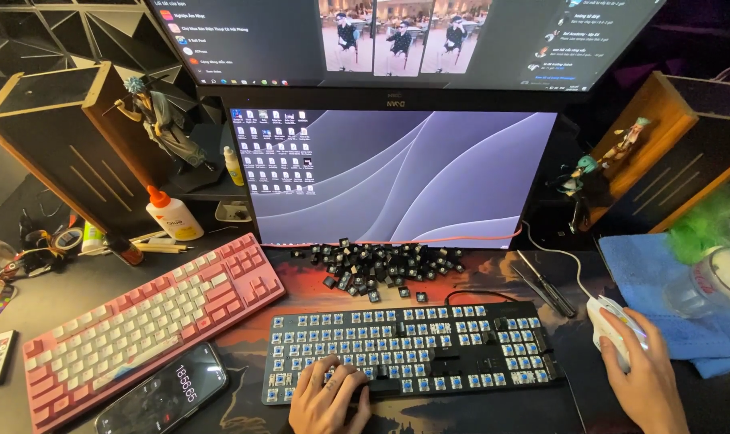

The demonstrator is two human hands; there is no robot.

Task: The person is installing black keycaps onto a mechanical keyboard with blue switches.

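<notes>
Fingers of the left hand (pixel 326 395) curl down onto the near edge of a black keyboard (pixel 413 347) stripped of most caps, its blue switches bare; the grip presses on the board without closing round anything. The right hand (pixel 638 370) lies over a white mouse (pixel 613 321), its grip wrapped loosely on the shell, wrist cut off by the frame's lower edge. Beyond the left grip, a heap of loose black keycaps (pixel 385 265) lies on the table below the monitor (pixel 397 173). To the left of that grip sit a pink keyboard (pixel 148 321) and a dark phone (pixel 162 394) with a lit screen. Farther off that way stands a white glue bottle (pixel 172 213) with an orange cap; its label is too small to read. Right of the mouse grip lies a blue cloth (pixel 662 281), with a clear plastic bottle (pixel 715 285) on it, partly cropped.
</notes>
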